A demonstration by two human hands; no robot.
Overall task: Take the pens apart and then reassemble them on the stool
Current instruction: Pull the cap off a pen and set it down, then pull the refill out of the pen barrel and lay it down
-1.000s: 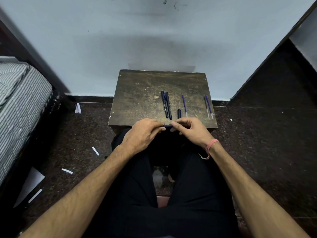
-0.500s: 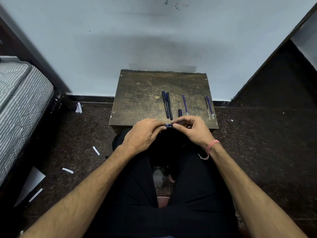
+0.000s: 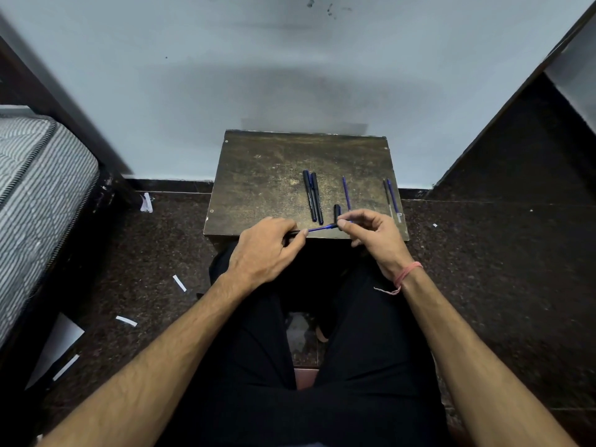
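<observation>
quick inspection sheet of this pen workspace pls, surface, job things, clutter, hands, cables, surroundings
surface: worn wooden stool, scuffed top
job's things: two dark pens side by side; short black cap; blue refill; two thin parts near right edge; blue refill drawn out between the hands
clutter: paper scraps on floor
grippers: left hand grips dark barrel; right hand pinches refill's end
cables: nothing seen
surroundings: pale wall, striped mattress, dark speckled floor

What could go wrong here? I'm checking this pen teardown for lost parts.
The blue refill drawn out between the left hand and right hand hangs over the stool's near edge; if it slips, it likely drops to the dark floor. The loose cap and the refills by the right edge could roll off if nudged.
</observation>
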